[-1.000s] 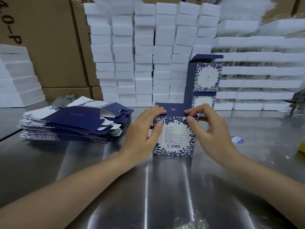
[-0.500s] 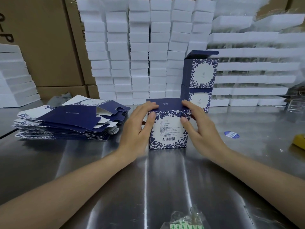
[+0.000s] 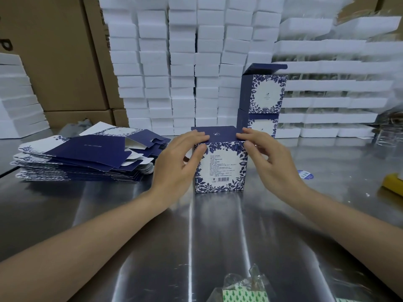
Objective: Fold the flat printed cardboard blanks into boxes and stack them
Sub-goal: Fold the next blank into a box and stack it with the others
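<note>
A folded blue-and-white floral box (image 3: 220,168) stands upright on the steel table (image 3: 130,225), barcode face toward me, its dark blue lid down flat. My left hand (image 3: 177,164) holds its top left corner, fingers over the lid and thumb on the front face. My right hand (image 3: 269,162) pinches the top right corner with thumb and forefinger, the other fingers spread loose. To the left lies a pile of flat printed blanks (image 3: 82,158). Behind the box on the right, two folded boxes (image 3: 265,94) are stacked, the upper one with its lid flap up.
A wall of white foam blocks (image 3: 185,73) runs along the back, with brown cartons (image 3: 58,62) at the back left. A round blue sticker (image 3: 305,174) and a yellow object (image 3: 392,186) lie to the right. A plastic bag with green-patterned contents (image 3: 244,288) sits at the near edge.
The lid went from being tucked in to lying flat on the box. My right hand's outer fingers have lifted off the box's side and spread.
</note>
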Available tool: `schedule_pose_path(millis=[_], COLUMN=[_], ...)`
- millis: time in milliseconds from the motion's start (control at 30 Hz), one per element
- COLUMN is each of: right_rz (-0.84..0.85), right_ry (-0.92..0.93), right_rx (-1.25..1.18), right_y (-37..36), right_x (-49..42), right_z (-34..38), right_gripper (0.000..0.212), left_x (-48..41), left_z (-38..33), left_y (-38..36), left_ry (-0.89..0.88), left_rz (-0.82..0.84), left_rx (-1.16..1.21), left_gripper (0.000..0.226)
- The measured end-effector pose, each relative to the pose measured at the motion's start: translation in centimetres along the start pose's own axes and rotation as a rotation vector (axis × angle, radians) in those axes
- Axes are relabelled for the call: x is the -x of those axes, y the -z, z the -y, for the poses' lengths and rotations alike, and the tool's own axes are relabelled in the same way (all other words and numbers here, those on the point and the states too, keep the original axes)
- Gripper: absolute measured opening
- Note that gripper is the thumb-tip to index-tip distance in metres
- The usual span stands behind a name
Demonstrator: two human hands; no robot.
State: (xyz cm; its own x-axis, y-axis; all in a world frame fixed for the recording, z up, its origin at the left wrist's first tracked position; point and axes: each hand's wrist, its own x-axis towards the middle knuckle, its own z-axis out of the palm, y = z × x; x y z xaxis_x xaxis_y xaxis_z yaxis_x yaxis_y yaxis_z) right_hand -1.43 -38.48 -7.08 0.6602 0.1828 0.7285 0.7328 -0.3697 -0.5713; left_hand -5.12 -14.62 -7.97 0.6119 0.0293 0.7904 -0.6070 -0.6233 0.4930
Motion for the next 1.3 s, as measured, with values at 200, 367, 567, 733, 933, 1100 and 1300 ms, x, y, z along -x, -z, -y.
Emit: schedule_pose_path(millis=[200,367,567,733,933,1100,1300], right_rz=[-0.047,-0.033,0.103,0.17,0.237,0.237,0.229], right_ry=[-0.139,-0.023,0.097,0.094,0.091,0.075,0.091], right_rx=[-0.236,-0.192,-0.074,0.051,0.177,0.206,0.253], right_y=[-0.9,-0.6,-1.1,-1.7,-1.4,-1.0,-0.7], right_x=[0.2,0.9,1.6,1.8,1.6,1.1,1.2], right_z=[1.5,1.5,0.5,-1.1,-2.3,-2.0,-1.3], right_gripper=[0.02,0.02,0.084,0.093,0.081,0.06,0.036], left_x=[0.1,0.4,1.2,1.0,1.1,0.7,0.9], left_z=[-2.1,-2.3,-1.0,-0.3,0.8,0.9,0.4], left_y=[-0.7,-0.4,-0.7,-0.7,-1.1,-0.7,-0.6], left_ry=[0.151,0.017,0.027,0.048,0.086,0.064,0.016], left_rz=[-0.152,-0.171,0.007,0.049,0.103,0.118,0.154], left_rx=[0.252,0.218,0.123,0.063,0.023,0.013,0.0], left_gripper=[0.022,0.018,0.069,0.07,0.052,0.042,0.025])
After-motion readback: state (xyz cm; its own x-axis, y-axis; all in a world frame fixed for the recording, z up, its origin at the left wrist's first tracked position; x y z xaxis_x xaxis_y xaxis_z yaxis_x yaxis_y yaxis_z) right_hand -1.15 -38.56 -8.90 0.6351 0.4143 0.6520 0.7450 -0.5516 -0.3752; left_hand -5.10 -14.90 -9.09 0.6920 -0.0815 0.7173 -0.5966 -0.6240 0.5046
